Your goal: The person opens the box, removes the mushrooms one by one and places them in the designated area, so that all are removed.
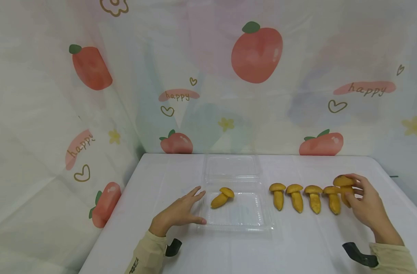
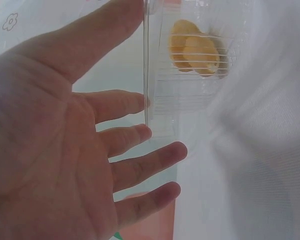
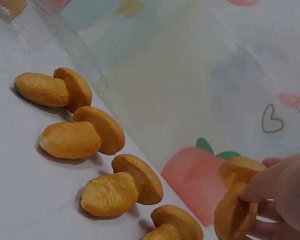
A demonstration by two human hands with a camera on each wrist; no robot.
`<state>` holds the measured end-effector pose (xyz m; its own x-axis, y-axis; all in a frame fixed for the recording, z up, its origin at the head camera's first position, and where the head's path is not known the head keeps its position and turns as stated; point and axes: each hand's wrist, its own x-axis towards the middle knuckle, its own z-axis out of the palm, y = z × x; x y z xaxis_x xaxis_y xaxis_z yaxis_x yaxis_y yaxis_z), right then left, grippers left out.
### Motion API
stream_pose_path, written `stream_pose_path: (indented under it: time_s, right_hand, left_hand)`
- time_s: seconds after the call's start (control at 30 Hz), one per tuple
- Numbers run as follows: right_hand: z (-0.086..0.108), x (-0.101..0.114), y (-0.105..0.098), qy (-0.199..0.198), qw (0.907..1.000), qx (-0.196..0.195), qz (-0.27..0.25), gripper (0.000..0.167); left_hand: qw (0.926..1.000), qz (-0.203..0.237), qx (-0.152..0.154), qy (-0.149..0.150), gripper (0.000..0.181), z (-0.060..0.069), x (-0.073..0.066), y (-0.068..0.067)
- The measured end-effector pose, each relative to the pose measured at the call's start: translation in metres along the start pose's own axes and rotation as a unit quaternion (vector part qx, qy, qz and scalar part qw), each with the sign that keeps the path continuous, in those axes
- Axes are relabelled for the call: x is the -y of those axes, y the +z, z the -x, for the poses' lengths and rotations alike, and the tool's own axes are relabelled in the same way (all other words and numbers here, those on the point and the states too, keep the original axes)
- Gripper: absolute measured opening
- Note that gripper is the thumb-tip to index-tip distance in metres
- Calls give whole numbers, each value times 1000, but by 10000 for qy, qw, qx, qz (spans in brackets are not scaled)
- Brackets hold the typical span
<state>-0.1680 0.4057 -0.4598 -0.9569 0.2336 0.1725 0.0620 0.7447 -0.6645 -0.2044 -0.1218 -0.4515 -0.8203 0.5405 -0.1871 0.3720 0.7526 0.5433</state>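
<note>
My right hand (image 1: pixel 367 201) pinches a yellow-brown mushroom (image 1: pixel 343 180) at the right end of a row of similar mushrooms (image 1: pixel 314 196) on the table. In the right wrist view, thumb and fingers hold that mushroom (image 3: pixel 235 210) by its side. A clear plastic clamshell box (image 1: pixel 266 213) lies with its lid (image 1: pixel 232 166) folded back, and one mushroom (image 1: pixel 220 198) lies tilted inside it. Beside the box's left edge is my left hand (image 1: pixel 177 213), fingers spread and extended. The left wrist view shows its palm (image 2: pixel 55 150) and the box wall (image 2: pixel 155 100) close to the fingertips.
A white cloth covers the table (image 1: pixel 235 251). Behind it and to the left hang printed curtains (image 1: pixel 208 45) with red fruit and "happy" lettering. Black straps (image 1: pixel 360 255) stick out near both sleeves.
</note>
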Motion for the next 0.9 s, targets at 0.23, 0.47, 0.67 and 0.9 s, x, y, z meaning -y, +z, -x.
stream_pose_path:
  time_s: [0.23, 0.47, 0.67, 0.9]
  right_hand:
    - [-2, -9, -3, 516, 9986, -51, 41, 56]
    - [-3, -21, -4, 750, 9968, -272, 0, 58]
    - [-6, -38, 1, 755, 9966, -329, -14, 64]
    - [-6, -51, 0, 1097, 9939, 16, -107, 69]
  left_hand:
    - [10000, -8, -2, -14, 97, 0, 0, -1]
    - [10000, -13, -27, -5, 97, -1, 1, 0]
    - [10000, -27, -44, 9, 97, -2, 2, -1]
    - [10000, -22, 12, -28, 97, -2, 1, 0]
